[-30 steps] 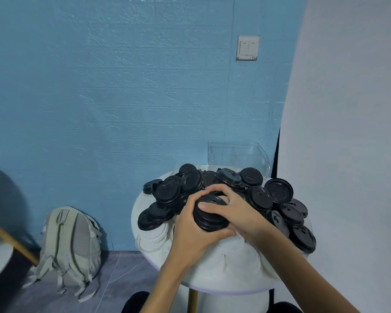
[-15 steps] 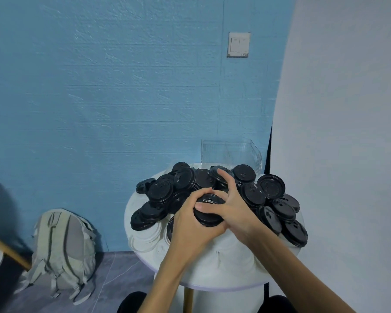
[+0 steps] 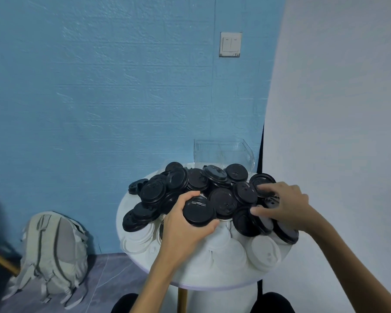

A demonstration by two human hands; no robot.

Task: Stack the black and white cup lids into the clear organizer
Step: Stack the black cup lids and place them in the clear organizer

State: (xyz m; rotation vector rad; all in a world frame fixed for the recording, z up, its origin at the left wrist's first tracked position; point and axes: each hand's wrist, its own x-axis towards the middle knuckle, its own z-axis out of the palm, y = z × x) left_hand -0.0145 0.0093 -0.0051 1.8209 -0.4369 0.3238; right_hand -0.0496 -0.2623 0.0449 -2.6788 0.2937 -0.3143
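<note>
Lighting was soft, even and moderately bright. The wall switch (image 3: 230,44) stayed sharp. Straight lines bowed toward the edges. Left of the backpack (image 3: 54,256), a dark blur intruded.

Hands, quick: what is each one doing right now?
Left hand: grips a stack of black lids.
Right hand: fingers spread, reaching onto loose black lids, gripping nothing.
</note>
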